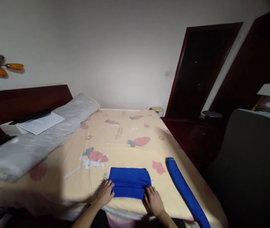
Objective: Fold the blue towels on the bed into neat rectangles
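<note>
A folded blue cloth (pixel 129 177) lies flat on the bed near its front edge, with a crease or fold line running across it. My left hand (pixel 106 192) grips its left edge, fingers curled over the fabric. On the opposite side, my right hand (pixel 154 198) has its fingers bent over the lower right edge of the same cloth. A long, narrow blue roll of fabric (pixel 184 188) rests to the right of my right hand, apart from it, reaching down past the bed's near edge.
The bed (pixel 116 152) wears a cream sheet printed with carrots and flowers. A long grey pillow or rolled quilt (pixel 70 117) lies along the headboard (pixel 30 99), with a white box (pixel 41 123) on it. A grey panel (pixel 251 152) and a dark stool (pixel 211 114) stand at right.
</note>
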Demonstrator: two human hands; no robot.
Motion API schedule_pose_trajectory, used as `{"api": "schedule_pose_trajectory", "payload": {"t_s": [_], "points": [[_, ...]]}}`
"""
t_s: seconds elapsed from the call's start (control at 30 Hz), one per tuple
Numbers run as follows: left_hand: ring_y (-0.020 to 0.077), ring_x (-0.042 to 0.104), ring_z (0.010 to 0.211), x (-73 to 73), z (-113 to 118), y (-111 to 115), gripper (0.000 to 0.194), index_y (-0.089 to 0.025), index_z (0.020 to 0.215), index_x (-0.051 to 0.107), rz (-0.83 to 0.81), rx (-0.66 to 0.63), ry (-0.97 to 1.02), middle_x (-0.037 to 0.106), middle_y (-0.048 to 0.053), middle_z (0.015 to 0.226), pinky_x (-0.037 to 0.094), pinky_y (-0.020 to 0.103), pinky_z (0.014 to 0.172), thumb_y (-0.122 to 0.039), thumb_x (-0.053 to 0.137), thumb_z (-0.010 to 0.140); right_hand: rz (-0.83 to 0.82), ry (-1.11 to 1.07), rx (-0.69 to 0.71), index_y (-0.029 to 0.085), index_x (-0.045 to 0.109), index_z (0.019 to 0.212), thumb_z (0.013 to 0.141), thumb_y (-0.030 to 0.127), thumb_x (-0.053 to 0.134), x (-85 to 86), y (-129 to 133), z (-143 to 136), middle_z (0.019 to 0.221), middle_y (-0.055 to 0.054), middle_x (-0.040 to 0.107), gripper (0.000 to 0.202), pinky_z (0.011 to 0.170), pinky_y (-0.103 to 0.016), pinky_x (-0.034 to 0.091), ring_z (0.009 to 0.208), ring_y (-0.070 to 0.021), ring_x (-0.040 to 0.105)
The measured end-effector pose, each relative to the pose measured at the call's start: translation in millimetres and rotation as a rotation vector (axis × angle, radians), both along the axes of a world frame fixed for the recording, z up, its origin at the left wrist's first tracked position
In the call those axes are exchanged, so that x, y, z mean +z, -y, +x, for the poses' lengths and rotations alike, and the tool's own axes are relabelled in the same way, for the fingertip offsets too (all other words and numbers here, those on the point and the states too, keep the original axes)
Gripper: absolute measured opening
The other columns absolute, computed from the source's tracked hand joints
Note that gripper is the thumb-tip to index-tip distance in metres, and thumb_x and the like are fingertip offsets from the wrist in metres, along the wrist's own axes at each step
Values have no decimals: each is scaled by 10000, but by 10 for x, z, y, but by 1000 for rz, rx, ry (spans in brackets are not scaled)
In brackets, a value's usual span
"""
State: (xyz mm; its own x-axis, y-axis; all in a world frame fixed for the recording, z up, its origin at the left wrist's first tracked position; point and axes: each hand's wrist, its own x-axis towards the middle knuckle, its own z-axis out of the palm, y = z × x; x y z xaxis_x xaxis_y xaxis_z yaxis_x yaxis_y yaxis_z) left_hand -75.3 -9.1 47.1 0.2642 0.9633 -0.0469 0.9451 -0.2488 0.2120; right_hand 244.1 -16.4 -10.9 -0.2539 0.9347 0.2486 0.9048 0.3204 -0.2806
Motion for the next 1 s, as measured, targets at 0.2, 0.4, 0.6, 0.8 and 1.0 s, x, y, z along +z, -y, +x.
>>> {"api": "schedule_pose_trajectory", "payload": {"t_s": [0.2,0.4,0.6,0.8,1.0], "points": [[236,456,1172,-43,-14,7,276,-253,1045,593,7,-8,-9,576,46,1159,306,387,1041,-224,401,849,-10,-6,-10,201,618,1108,916,300,399,22,11,-9,1164,-87,625,308,889,-362,396,1038,-253,533],[237,456,1172,-65,-14,2,271,-249,1040,594,4,3,1,573,48,1156,316,384,1030,-220,405,847,14,-24,-16,213,623,1090,914,302,402,9,15,-16,1140,-89,632,297,884,-363,395,1034,-252,539],[232,462,1157,-36,-1,12,254,-250,1023,594,11,2,3,573,45,1132,313,371,1025,-214,417,845,14,0,-17,202,613,1111,917,301,395,-14,12,-6,1164,-89,624,308,887,-368,388,1044,-259,529],[232,445,1181,-68,-6,1,261,-248,1038,590,5,1,-7,568,47,1158,287,378,1048,-216,411,851,8,1,-7,203,613,1097,922,304,392,8,19,-6,1161,-85,620,300,882,-360,386,1034,-249,526],[238,443,1179,-58,-3,-1,261,-256,1040,591,-2,3,-14,567,42,1152,289,385,1045,-224,414,850,6,-16,-5,199,615,1094,918,301,394,20,19,-10,1162,-90,623,301,883,-370,394,1031,-254,529]]}}
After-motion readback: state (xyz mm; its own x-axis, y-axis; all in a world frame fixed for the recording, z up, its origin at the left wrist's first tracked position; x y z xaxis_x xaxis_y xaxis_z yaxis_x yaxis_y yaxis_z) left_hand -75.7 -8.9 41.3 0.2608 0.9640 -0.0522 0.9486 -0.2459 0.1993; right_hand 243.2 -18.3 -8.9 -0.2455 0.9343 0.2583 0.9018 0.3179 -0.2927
